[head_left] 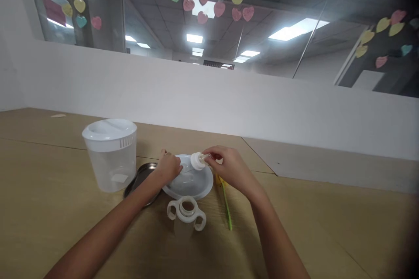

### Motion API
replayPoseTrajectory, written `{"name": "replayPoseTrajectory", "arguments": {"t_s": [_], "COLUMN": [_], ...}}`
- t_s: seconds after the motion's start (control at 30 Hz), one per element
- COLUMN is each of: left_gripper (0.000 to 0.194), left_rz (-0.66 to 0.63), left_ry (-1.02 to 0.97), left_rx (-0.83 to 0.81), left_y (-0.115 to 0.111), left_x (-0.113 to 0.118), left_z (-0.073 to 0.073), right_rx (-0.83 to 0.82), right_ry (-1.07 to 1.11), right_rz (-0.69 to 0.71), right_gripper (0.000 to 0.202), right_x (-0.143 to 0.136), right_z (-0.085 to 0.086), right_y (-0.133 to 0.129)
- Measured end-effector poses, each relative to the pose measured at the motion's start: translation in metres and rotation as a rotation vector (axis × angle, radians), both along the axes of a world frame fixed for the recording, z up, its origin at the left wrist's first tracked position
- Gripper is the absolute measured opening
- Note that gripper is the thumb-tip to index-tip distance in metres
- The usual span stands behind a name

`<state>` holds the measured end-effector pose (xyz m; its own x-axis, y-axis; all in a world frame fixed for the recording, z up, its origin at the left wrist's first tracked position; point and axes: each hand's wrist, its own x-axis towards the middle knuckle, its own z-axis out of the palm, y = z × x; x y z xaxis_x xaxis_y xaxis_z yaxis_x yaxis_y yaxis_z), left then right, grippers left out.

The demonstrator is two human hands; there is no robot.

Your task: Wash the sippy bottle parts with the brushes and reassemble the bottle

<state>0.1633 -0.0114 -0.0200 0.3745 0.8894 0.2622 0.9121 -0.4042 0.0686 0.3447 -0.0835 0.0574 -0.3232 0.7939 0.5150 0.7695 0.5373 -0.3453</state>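
My right hand (224, 163) pinches the clear nipple of a white bottle cap (198, 161), which hangs tilted over the right back part of a white bowl (191, 181). At the bowl's left rim is my left hand (169, 167), its fingers curled together; whatever they grip, if anything, is hidden. A bottle with two handles (187, 216) stands upright and uncapped in front of the bowl. Under my left forearm lies a dark metal tray (140, 177). A brush with a yellow head and green handle (227, 205) rests on the table right of the bowl.
A translucent bucket with a white lid (111, 154) stands left of the tray on the wooden table (59, 200). Behind the table rises a white wall (163, 91) with a window above it, dotted with heart-shaped notes. A small flat piece (58, 115) lies at the far left.
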Motion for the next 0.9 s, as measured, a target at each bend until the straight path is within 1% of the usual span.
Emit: {"name": "replayPoseTrajectory", "arguments": {"t_s": [0.07,0.1,0.13,0.17,0.2,0.23,0.33,0.43,0.57,0.67,0.77,0.83,0.9], "left_gripper": [0.030,0.039,0.053,0.062,0.065,0.061,0.038,0.035,0.029,0.026,0.029,0.034,0.041], "left_rz": [-0.082,-0.156,-0.275,-0.350,-0.397,-0.428,-0.448,-0.440,-0.429,-0.426,-0.435,-0.450,-0.464], "left_ry": [-0.082,-0.140,-0.269,-0.355,-0.417,-0.465,-0.525,-0.552,-0.526,-0.525,-0.567,-0.617,-0.682], "left_rx": [-0.013,-0.022,-0.040,-0.047,-0.040,-0.023,0.066,0.152,0.215,0.191,0.153,0.117,0.059], "left_y": [-0.012,-0.020,-0.027,-0.034,-0.040,-0.045,-0.053,-0.056,-0.067,-0.079,-0.086,-0.087,-0.083], "left_x": [-0.007,-0.010,-0.012,-0.012,-0.011,-0.009,0.001,0.007,0.005,0.005,0.003,0.000,-0.006], "left_z": [0.018,0.027,0.034,0.040,0.044,0.047,0.051,0.056,0.067,0.075,0.078,0.078,0.077], "right_rx": [-0.002,-0.004,-0.007,-0.009,-0.009,-0.008,-0.007,-0.027,0.011,0.113,0.193,0.153,0.004], "right_ry": [0.016,0.034,0.058,0.084,0.110,0.137,0.239,0.311,0.270,0.219,0.224,0.309,0.454], "right_rz": [0.014,0.024,0.034,0.048,0.066,0.084,0.120,0.136,0.172,0.130,0.083,0.099,0.156], "right_gripper": [0.017,0.017,0.018,0.018,0.017,0.017,0.017,0.019,0.017,0.015,0.014,0.013,0.013], "right_x": [0.000,0.000,0.000,-0.001,-0.002,-0.003,-0.007,-0.010,-0.013,-0.016,-0.020,-0.022,-0.023], "right_z": [-0.004,-0.006,-0.007,-0.008,-0.009,-0.010,-0.011,-0.010,-0.005,-0.004,-0.005,-0.007,-0.008], "right_y": [0.005,0.007,0.008,0.008,0.009,0.009,0.009,0.010,0.005,0.000,-0.002,0.000,0.004]}}
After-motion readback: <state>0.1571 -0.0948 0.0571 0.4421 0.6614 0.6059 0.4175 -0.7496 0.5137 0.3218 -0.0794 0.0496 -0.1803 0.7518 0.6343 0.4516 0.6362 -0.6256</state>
